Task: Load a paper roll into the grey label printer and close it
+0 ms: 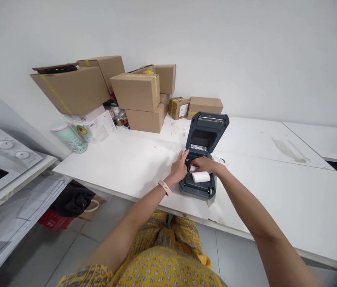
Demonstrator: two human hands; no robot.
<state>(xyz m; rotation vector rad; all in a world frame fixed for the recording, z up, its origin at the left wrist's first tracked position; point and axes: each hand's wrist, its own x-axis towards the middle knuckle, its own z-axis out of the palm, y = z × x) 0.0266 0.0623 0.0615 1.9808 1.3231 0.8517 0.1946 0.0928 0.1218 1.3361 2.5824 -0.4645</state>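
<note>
A dark grey label printer [197, 190] stands near the table's front edge with its lid [206, 129] tilted up. Inside its body sits a white paper roll [192, 169], and a loose white strip of paper [201, 177] curls out toward the front. My right hand [203, 163] reaches into the printer from the right, fingers curled over the roll. My left hand [180, 165] rests against the printer's left side, fingers stretched along its edge near the hinge. The fingertips of my right hand are partly hidden inside the housing.
Cardboard boxes [135, 91] are stacked at the back left, with smaller boxes [205, 105] along the wall. A mint tumbler [69, 137] stands at the table's left end beside a white box [95, 125]. A microwave [3, 155] is at far left.
</note>
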